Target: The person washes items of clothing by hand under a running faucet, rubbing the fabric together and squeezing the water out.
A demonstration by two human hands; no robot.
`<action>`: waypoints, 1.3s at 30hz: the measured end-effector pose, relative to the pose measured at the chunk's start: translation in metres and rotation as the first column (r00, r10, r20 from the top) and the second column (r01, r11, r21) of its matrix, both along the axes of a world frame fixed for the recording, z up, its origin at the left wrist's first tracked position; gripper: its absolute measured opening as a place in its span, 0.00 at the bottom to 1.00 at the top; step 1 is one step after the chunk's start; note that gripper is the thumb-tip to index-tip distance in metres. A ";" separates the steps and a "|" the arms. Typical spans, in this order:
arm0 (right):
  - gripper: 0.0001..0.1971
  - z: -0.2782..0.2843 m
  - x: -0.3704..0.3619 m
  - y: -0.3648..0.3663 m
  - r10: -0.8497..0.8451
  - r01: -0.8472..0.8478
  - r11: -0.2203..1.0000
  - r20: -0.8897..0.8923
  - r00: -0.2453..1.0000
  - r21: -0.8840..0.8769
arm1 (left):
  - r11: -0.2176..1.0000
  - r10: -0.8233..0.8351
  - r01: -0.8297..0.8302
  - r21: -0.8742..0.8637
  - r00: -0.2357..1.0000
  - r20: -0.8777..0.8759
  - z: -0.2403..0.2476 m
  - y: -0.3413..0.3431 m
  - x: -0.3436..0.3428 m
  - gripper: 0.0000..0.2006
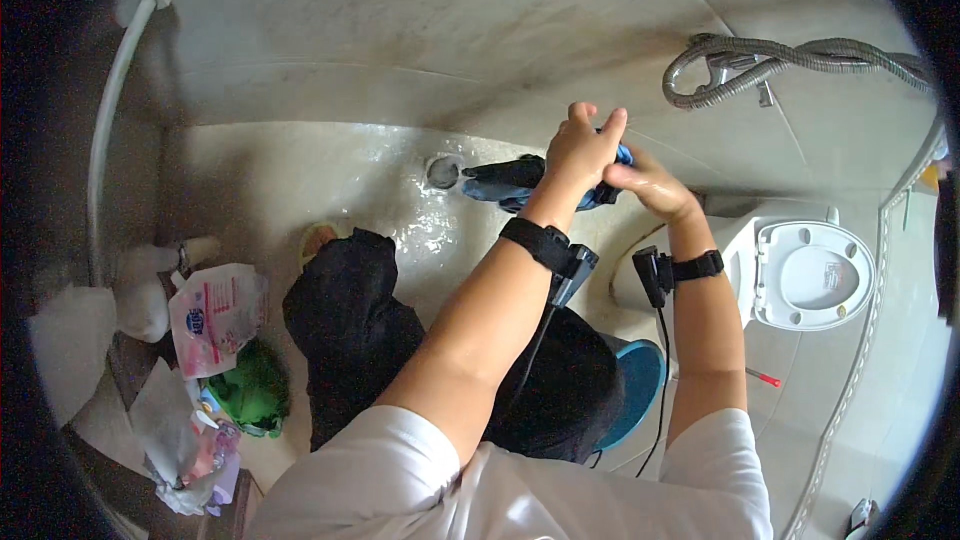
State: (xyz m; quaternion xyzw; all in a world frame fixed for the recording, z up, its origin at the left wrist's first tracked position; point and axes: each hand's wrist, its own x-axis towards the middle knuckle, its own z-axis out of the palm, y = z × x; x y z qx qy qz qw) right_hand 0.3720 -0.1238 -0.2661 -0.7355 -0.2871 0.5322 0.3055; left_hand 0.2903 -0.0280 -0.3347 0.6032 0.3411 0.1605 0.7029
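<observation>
A wet-looking dark cloth [508,176] in black and blue hangs in a bunch by the wall, its left end close to a round floor drain [443,172]. My left hand [583,152] is closed on the upper part of the bunch, with its thumb sticking up; most of its fingers are hidden. Right beside it, my right hand [655,185] grips the right end, where blue fabric shows between the two hands. Black bands with small devices and cables circle both wrists.
A white toilet [815,275] stands to the right, and a blue basin [640,390] sits by my right leg. Above, a shower hose [800,55] loops on the tiled wall. Pink packaging [215,315] and a green bag [248,388] lie on the left. The floor by the drain glistens.
</observation>
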 end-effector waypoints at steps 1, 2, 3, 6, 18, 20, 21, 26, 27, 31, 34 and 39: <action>0.42 -0.001 0.001 0.002 0.091 -0.079 0.992 0.131 0.987 -0.096 | 1.000 -0.001 0.001 0.003 1.000 0.007 -0.003 0.002 0.005 0.35; 0.38 -0.003 -0.005 0.004 0.006 -0.006 1.000 0.182 0.983 0.000 | 0.998 -0.032 0.028 0.049 0.996 0.081 -0.002 0.009 0.006 0.33; 0.38 0.001 -0.007 0.007 0.004 -0.004 1.000 0.183 0.983 0.001 | 0.994 -0.066 0.051 0.098 0.986 0.152 -0.001 0.014 0.006 0.32; 0.20 0.015 -0.003 0.014 0.149 -0.104 0.985 0.385 0.911 -0.135 | 0.990 -0.126 0.137 -0.021 0.952 0.280 0.003 0.020 -0.002 0.35; 0.18 0.036 0.016 -0.010 -0.491 0.450 0.810 0.014 0.871 0.376 | 0.815 -0.050 0.323 -0.481 0.866 0.497 -0.035 0.021 -0.004 0.30; 0.20 0.021 0.010 -0.008 -0.440 0.295 0.851 0.283 0.852 0.434 | 0.527 0.266 0.312 -0.790 0.823 0.503 -0.035 0.017 -0.008 0.27; 0.22 0.012 -0.008 0.001 -0.375 0.175 0.890 0.455 0.808 0.422 | 0.437 0.307 0.312 -0.843 0.829 0.466 -0.036 0.018 -0.011 0.27; 0.18 -0.019 -0.070 0.024 -0.031 -0.361 0.907 0.889 0.457 0.217 | 0.080 0.387 0.577 -0.813 0.733 0.559 -0.050 0.001 0.000 0.22; 0.16 -0.021 -0.086 0.034 -0.023 -0.342 0.923 0.912 0.410 0.177 | 0.010 0.411 0.722 -0.691 0.627 0.662 -0.068 -0.002 0.000 0.20; 0.10 -0.033 -0.068 0.052 -0.114 -0.180 0.967 0.942 0.316 0.178 | 0.253 0.474 0.460 -0.851 0.708 0.523 -0.077 -0.017 0.020 0.07; 0.08 -0.051 -0.035 0.054 -0.293 -0.057 0.935 0.855 0.427 0.349 | 0.285 0.498 0.180 -0.941 0.811 0.306 -0.051 -0.011 0.011 0.09; 0.11 -0.051 0.028 0.033 -0.385 0.268 0.923 0.699 0.602 0.278 | 0.803 0.144 -0.006 -0.596 0.972 0.184 -0.034 -0.013 0.010 0.10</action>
